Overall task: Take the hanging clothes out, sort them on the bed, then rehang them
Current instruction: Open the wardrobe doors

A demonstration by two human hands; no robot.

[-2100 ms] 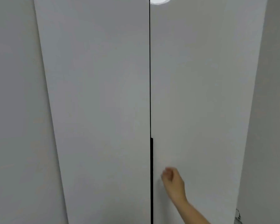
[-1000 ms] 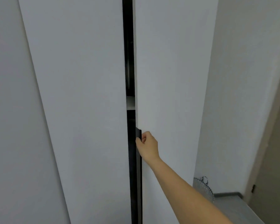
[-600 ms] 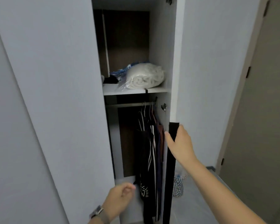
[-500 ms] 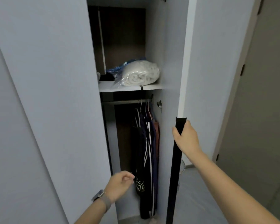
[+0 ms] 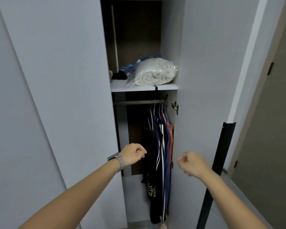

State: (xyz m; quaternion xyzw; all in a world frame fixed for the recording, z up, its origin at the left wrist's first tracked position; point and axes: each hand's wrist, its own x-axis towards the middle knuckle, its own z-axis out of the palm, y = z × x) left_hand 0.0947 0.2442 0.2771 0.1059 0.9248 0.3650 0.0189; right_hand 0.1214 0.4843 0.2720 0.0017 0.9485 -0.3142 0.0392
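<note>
Right door (image 5: 210, 80) of the wardrobe is swung wide, left door (image 5: 61, 80) shut, so I see only the right half of the inside. My left hand (image 5: 133, 156) is up in front of the opening, fingers curled in loose, holding nothing, watch (image 5: 117, 160) on the wrist. My right hand (image 5: 191, 163) is near the inner face of the right door, also curled, empty, slightly blurred; off the black handle strip (image 5: 221, 154) at the door's edge.

The hanging clothes (image 5: 158, 146) are bunched at the right end of the rail (image 5: 135, 102), dark pieces, one with white stripes, an orange-brown one farthest right by the door hinge (image 5: 175, 107). Hangers (image 5: 160, 106) hook over the rail; can't count them. Shelf (image 5: 144, 87) above holds a bagged white blanket (image 5: 155, 73), not my concern.

Step, as I judge it: access done, taking out not yet begun. Nothing is off the rail. Bed not in view.

Next: reach both hands up to the hooks, not the fabric, gather the hangers, lift them clear of the rail. Tight against the right wall, so hooks may snag each other or the hinge. Left door may need opening for room.
</note>
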